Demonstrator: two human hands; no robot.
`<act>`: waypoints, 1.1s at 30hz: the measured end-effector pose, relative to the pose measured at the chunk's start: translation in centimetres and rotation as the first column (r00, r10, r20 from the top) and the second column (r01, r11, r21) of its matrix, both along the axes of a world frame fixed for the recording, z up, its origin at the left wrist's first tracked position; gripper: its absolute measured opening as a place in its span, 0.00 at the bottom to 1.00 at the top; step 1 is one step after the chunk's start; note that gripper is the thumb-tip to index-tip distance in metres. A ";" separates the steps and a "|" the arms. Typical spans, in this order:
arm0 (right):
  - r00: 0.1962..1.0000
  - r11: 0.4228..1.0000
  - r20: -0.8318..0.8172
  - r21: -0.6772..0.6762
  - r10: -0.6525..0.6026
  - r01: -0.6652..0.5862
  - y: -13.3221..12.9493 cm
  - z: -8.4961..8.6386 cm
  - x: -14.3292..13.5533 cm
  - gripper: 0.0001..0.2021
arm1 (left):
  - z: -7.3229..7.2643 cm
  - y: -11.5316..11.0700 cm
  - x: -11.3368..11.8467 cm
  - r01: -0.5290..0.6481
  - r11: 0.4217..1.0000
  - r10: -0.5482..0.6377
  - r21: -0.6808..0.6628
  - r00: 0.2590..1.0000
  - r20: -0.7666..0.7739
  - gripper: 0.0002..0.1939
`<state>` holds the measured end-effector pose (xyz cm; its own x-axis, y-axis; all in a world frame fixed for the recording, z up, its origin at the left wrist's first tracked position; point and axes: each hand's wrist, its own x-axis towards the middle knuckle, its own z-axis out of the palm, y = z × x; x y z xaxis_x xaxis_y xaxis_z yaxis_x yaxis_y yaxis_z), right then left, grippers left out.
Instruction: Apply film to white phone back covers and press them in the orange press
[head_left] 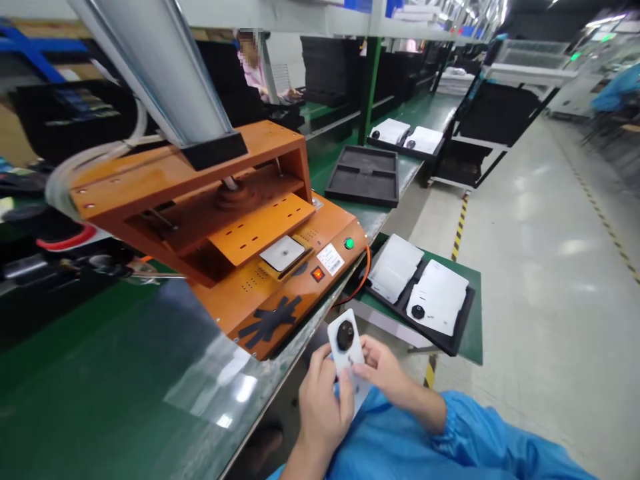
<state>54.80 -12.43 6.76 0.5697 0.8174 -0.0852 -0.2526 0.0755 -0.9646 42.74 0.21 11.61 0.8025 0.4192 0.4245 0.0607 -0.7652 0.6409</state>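
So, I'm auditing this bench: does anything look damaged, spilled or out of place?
The black tape strips, stuck in a ragged crisscross on the orange painted press, look improvised; what lies beneath is hidden. The held white phone-shaped piece shows no obvious damage; I see no spill.

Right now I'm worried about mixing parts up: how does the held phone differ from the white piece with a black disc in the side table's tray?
The phone is held tilted by the left hand and right hand; the white piece lies in the black tray. The phone looks slim with smooth edges; the white piece looks broader, with uneven edges. Both are pale with a round black disc.
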 end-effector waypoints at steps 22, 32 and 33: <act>0.455 0.465 0.800 -0.599 0.392 0.652 -21.4 -12.4 20.1 0.23 | -7.7 0.9 -3.5 0.105 0.976 -0.177 -0.190 0.891 -0.419 0.17; 0.469 0.188 0.823 -0.541 0.321 0.820 -21.7 -9.9 34.7 0.33 | -9.0 1.1 -3.2 0.082 0.968 -0.186 -0.238 0.869 -0.458 0.15; 0.490 0.167 0.809 -0.559 0.324 0.812 -21.6 -9.8 36.0 0.33 | -9.0 1.0 -3.0 0.075 0.966 -0.188 -0.248 0.862 -0.470 0.15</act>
<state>90.82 -34.03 -3.08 0.9701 0.2417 0.0198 0.2425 -0.9675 -0.0716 39.73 1.25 2.56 0.9362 0.3299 -0.1215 0.3155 -0.6360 0.7042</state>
